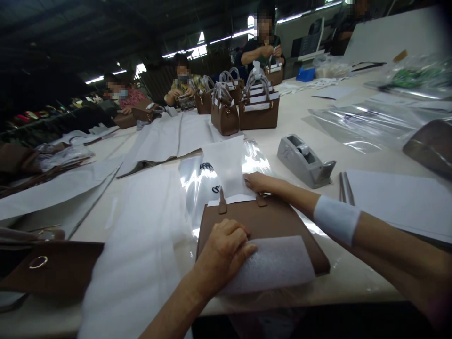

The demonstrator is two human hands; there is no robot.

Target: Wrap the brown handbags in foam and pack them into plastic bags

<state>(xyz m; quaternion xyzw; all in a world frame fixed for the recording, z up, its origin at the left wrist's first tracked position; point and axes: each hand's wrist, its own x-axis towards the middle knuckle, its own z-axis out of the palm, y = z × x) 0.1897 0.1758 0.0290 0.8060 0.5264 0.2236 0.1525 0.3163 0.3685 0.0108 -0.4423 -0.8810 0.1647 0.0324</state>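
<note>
A brown handbag [278,219] lies flat in front of me on a clear plastic sheet [192,181]. My left hand [226,252] rests on the bag with curled fingers, its thumb at the edge of a thin white foam sheet [282,263] that covers the bag's near part. Past the bag's top edge, the fingertips of my right hand [257,182] are pinched at the edge of a white paper sheet [226,165]. That sheet stands up between the bag's handles. One handle's base [222,205] shows on the left; my right hand and arm partly hide the other.
A grey tape dispenser [305,160] stands right of the bag. White sheets [144,235] cover the table on the left. Several finished brown handbags [259,113] stand farther back. Co-workers [264,47] sit or stand across the table. Paper [399,197] and clear plastic lie at right.
</note>
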